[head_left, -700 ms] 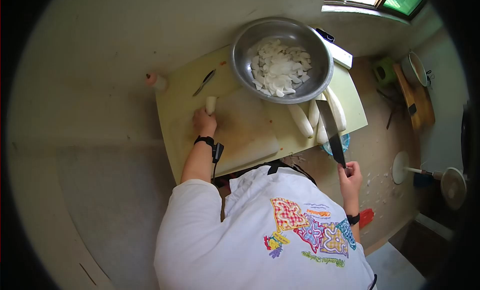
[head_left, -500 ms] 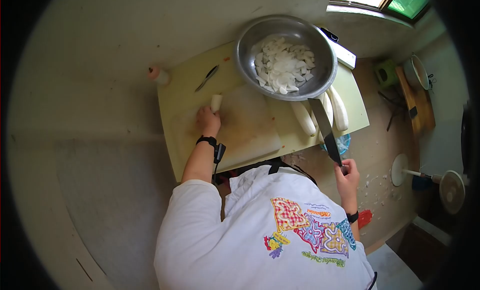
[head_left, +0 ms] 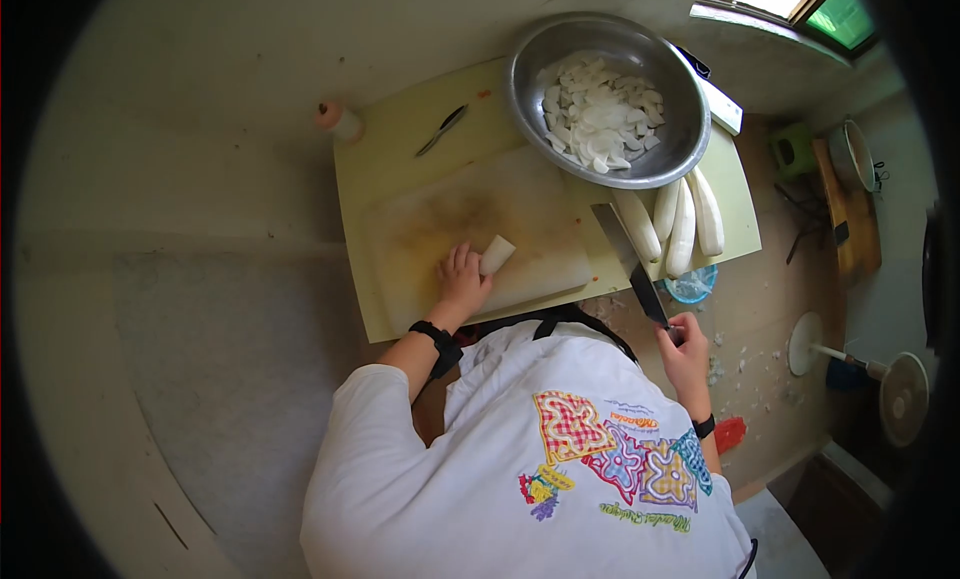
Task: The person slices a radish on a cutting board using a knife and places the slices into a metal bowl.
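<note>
My left hand is closed on a short piece of peeled white radish near the front edge of the white cutting board. In my right hand, at the table's front edge, is the handle of a kitchen knife. Its long dark blade points away from me, up and to the left, beside the board. Several whole peeled white radishes lie just right of the blade. Behind them stands a large metal bowl holding white radish slices.
A peeler-like tool lies on the pale green table, near a pink-capped bottle by the wall. A blue basin is on the floor below the table's edge, with scraps around. A fan stands at right.
My left hand has brought the radish piece toward me and to the right across the board. The knife has shifted slightly left, still in my right hand. The view has turned a little.
</note>
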`<state>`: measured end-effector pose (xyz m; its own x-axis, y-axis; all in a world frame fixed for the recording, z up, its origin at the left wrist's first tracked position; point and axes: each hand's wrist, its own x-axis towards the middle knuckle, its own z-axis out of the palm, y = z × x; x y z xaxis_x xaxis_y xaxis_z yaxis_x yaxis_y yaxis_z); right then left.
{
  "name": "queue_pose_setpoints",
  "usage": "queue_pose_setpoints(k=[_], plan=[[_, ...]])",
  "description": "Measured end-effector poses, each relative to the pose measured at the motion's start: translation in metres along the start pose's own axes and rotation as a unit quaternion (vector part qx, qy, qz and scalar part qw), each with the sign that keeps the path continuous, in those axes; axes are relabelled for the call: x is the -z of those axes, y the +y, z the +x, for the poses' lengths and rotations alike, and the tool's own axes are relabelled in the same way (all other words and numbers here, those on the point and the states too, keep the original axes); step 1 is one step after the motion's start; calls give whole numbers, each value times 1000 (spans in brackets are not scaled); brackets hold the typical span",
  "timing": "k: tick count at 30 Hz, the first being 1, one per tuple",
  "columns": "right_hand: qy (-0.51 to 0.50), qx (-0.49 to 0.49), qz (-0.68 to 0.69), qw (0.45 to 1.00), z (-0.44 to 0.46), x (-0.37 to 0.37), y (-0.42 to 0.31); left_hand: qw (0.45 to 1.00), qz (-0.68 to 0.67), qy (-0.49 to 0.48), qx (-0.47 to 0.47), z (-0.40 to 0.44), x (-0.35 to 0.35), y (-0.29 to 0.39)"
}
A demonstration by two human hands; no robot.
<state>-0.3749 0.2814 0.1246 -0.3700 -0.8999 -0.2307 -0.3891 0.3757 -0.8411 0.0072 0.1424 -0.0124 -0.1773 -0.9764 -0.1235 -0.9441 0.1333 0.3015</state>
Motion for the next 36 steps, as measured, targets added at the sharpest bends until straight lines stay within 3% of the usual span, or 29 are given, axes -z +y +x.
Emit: queue_pose_setpoints(k=[6,8,12,14,18,26,36], plan=[[-56,-35,0,998,5,-50,-35,998,-48,-20,-37,20,33,1],[-86,-52,15,995,10,-68,-48,990,-94,-29,-100,32,36,0],[-112,-92,16,989,20,-97,-62,985,-97,-52,-136,41,30,2],[-115,-100,35,988,23,-108,-66,979,-90,-6,-182,42,22,-2],[-114,-132,44,984,28,-131,-54,978,-80,-13,-191,47,25,-1],[-122,-125,16,985,28,-149,-68,948,-175,52,-261,65,15,-4],[-89,-98,6,991,14,-167,-67,959,-174,51,-217,59,-7,-2]])
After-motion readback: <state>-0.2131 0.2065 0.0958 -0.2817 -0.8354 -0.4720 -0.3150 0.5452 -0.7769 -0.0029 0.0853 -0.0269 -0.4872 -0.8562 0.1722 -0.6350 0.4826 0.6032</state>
